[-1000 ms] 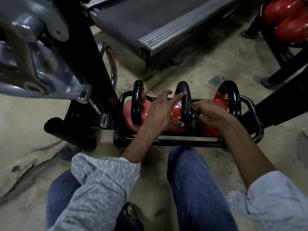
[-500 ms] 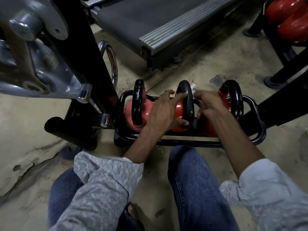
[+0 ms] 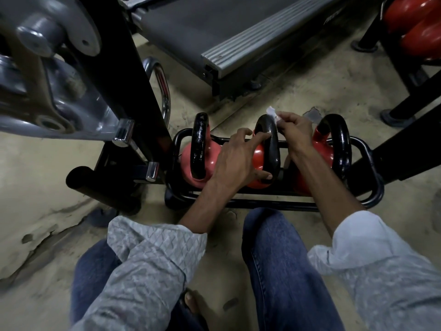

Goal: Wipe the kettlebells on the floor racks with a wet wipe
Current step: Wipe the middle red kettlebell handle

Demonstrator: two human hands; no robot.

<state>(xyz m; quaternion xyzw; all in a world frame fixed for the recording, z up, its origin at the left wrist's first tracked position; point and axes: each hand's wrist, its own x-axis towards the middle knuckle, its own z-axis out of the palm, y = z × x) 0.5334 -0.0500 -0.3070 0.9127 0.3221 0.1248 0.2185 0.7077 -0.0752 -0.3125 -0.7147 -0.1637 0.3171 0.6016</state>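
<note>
Head | cracked floor (image 3: 298, 91), treadmill (image 3: 214, 27) | left hand (image 3: 235, 161) touches kettlebell (image 3: 273, 144) | right hand (image 3: 296, 132) pinches wipe (image 3: 272, 112)

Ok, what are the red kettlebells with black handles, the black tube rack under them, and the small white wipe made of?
Red kettlebells: likely cast metal under a smooth red coating; black handles glossy painted, with sharp highlights. Black tube rack: bent metal tubing, shiny black finish. White wipe, pinched in the right hand: thin, soft, crumpled; fabric or paper, unclear.

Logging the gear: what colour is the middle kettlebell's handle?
Glossy black handle on the red middle kettlebell; head view.
</note>
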